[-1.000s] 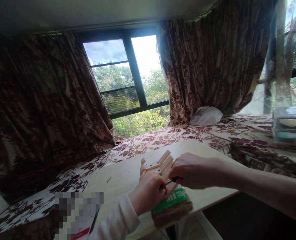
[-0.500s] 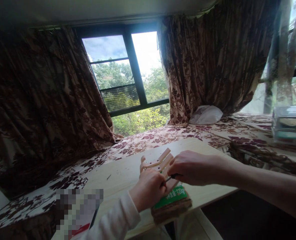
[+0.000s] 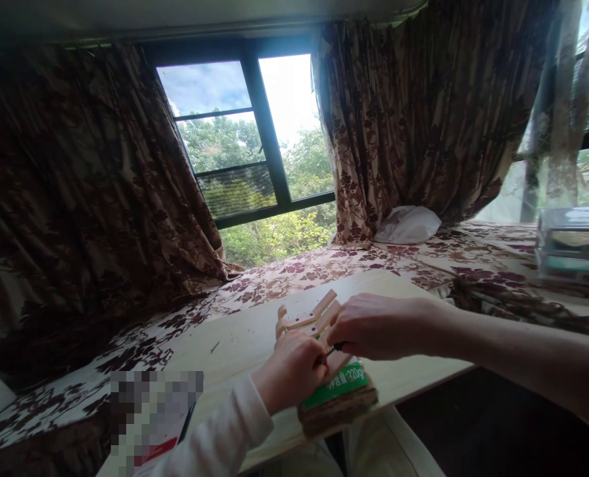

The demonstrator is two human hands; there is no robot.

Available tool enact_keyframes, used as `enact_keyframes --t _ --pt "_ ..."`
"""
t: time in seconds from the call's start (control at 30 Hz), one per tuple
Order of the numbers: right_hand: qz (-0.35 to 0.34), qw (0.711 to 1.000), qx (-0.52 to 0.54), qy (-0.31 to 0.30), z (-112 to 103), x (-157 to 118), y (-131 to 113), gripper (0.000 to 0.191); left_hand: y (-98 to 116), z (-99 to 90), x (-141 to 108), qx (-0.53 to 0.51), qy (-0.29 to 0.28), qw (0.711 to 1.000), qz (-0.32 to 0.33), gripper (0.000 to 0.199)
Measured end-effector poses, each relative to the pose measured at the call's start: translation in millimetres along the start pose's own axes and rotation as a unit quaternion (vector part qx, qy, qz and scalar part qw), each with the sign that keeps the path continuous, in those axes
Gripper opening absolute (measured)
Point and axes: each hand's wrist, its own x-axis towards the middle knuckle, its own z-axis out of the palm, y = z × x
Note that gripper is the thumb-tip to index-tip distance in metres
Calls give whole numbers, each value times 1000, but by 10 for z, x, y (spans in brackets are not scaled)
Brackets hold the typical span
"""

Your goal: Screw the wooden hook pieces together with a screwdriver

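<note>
My left hand [image 3: 294, 370] is closed on a pale wooden assembly [image 3: 307, 320], made of angled strips with small dark holes or dots. Just to its right, my right hand [image 3: 368, 328] grips a thin dark tool [image 3: 336, 347], whose shaft points towards my left fingers. Its kind and tip cannot be made out. Beneath both hands lies a green-topped pack [image 3: 341, 389] with white lettering and brown sides, at the table's near edge. My fingers hide part of the wood.
A light wooden tabletop [image 3: 224, 358] carries a small dark sliver [image 3: 215, 346] and scattered specks. At the lower left is a partly blurred flat item [image 3: 158, 449] with a red patch. Beyond are a flowered cloth [image 3: 274, 281], a white bag [image 3: 407, 224] and a clear box [image 3: 572, 245].
The whole view has shifted slightly. Both hands keep their hold at the wooden assembly, and the right hand's dark tool has shifted only a little.
</note>
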Motion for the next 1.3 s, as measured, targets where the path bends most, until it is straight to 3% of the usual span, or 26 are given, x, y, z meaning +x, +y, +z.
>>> enact_keyframes --t 0.17,0.3,0.4,0.5,0.73,0.97,1.17,1.3 --pt "-14 1000 14 -4 -25 77 98 20 18 -34 1 -1 -20 1000 -9 17" --pt "-18 996 42 -73 -152 260 164 25 57 -98 9 2 -37 999 -15 16" --pt "26 991 73 -111 -253 404 178 38 78 -129 16 2 -46 999 -18 15" --pt "45 987 107 -111 -281 484 189 44 80 -133 16 4 -49 999 -23 16" --pt "22 986 156 -58 -197 404 238 21 65 -116 11 7 -43 999 -30 18" --pt "30 988 117 -99 -239 527 172 24 101 -150 11 2 -62 997 -37 17" --pt "89 984 100 -120 -308 576 146 34 128 -184 22 11 -57 998 -40 20" --pt "62 982 122 -129 -355 518 140 38 117 -172 18 14 -59 997 -42 16"
